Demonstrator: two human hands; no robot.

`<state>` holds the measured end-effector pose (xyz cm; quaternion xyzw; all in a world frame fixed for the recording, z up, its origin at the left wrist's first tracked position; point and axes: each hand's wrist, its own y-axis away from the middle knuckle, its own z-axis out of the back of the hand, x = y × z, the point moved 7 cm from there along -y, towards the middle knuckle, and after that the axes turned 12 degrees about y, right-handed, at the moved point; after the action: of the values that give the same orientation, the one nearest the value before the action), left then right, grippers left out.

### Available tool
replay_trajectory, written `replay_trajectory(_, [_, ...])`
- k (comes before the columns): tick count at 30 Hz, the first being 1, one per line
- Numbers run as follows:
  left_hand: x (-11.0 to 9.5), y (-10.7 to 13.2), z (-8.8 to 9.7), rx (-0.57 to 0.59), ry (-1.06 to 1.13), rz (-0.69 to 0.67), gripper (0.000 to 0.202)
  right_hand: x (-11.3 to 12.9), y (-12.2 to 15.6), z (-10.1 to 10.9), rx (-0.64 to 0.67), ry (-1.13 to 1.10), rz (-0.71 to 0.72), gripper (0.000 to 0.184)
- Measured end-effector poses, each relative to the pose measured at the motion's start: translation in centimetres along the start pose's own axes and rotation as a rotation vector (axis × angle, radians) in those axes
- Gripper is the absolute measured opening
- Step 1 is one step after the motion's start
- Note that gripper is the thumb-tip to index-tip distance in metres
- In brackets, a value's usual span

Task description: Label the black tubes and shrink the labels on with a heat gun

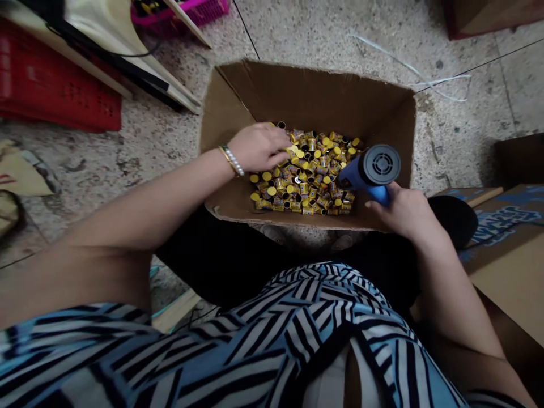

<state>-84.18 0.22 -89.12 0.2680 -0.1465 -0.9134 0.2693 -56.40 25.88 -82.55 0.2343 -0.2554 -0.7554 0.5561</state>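
An open cardboard box stands on the floor in front of me, holding a heap of small yellow-capped cylinders. My left hand, with a beaded bracelet at the wrist, reaches into the box and rests on the left side of the heap, fingers curled down among the pieces. My right hand grips the handle of a blue heat gun, whose round grey vented back faces me and whose nozzle points into the box over the heap.
A red plastic crate and leaning boards lie at the upper left, a pink basket behind them. Cardboard boxes with blue print sit at my right. White strapping lies on the speckled floor behind the box.
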Motion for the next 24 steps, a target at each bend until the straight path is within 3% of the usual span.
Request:
replay_trajectory(3, [1.0,1.6,4.4,-0.228,0.114,0.027,0.041,1.1,-0.6,0.3,-0.011,0.024,-0.022,0.058])
replay_trajectory(6, [2.1,2.5,6.8,-0.411,0.205,0.078,0.032,0.7,0.2,-0.6,0.085,0.084,0.028,0.056])
replay_trajectory(8, [2.0,2.2,6.9,-0.395,0.192,0.063,0.035,0.2,0.9,-1.1,0.145,0.120,0.024,0.055])
replay_trajectory(10, [1.5,1.5,6.2,-0.306,0.149,0.021,0.039,0.3,1.2,-1.1,0.159,0.136,-0.012,0.057])
replay_trajectory(14, [0.3,0.9,5.8,-0.228,0.136,-0.055,0.037,1.7,-0.7,0.3,0.029,0.135,-0.138,0.062])
replay_trajectory(17, [0.6,1.3,6.5,-0.240,0.152,-0.043,0.030,2.2,-2.4,0.8,-0.020,0.144,-0.155,0.065])
replay_trajectory(24, [2.9,2.4,8.5,-0.329,0.163,0.025,0.025,2.4,-3.0,-1.0,0.143,0.195,-0.092,0.068])
